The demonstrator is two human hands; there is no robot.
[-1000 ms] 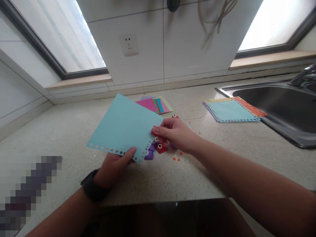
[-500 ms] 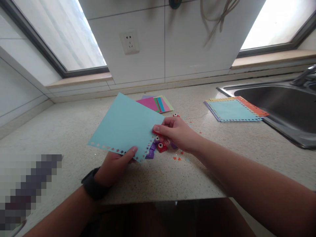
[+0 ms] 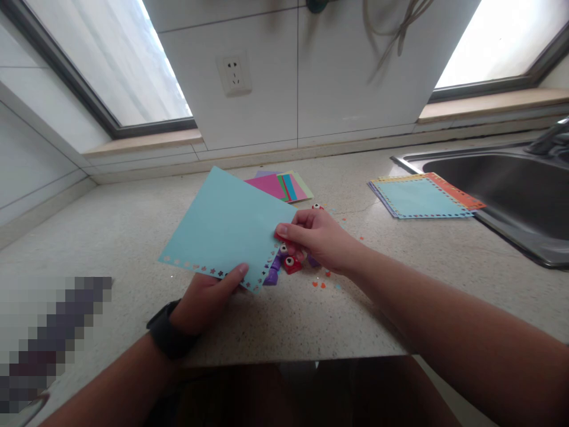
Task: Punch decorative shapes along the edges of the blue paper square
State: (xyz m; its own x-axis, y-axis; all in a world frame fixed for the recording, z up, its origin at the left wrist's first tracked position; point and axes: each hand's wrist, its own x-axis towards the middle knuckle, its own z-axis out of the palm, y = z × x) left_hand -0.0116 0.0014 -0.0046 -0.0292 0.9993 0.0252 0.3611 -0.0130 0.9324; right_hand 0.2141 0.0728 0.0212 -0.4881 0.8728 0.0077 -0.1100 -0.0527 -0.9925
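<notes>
My left hand point(image 3: 217, 290) pinches a light blue sheet of paper point(image 3: 226, 219) by its lower edge, thumb on top. Small flower-shaped holes run along the sheet's lower and right edges. At the right edge my right hand point(image 3: 315, 240) is closed on a red craft punch point(image 3: 280, 235), mostly hidden by the fingers, with the paper's edge at it. Below on the counter lie another red craft punch point(image 3: 293, 264) and a purple craft punch point(image 3: 271, 276), partly behind the sheet. One more red punch point(image 3: 317, 207) shows beyond my right hand.
Coloured paper sheets point(image 3: 267, 186) lie behind the blue sheet. A stack of edge-punched sheets point(image 3: 418, 198) sits at the right, beside the steel sink point(image 3: 502, 178). Orange paper cut-outs point(image 3: 323, 285) are scattered on the counter point(image 3: 133, 219). A wall socket point(image 3: 233, 73) is at the back.
Almost nothing differs. Both hands, the blue sheet and the punch keep nearly the same positions; the view has shifted very slightly.
</notes>
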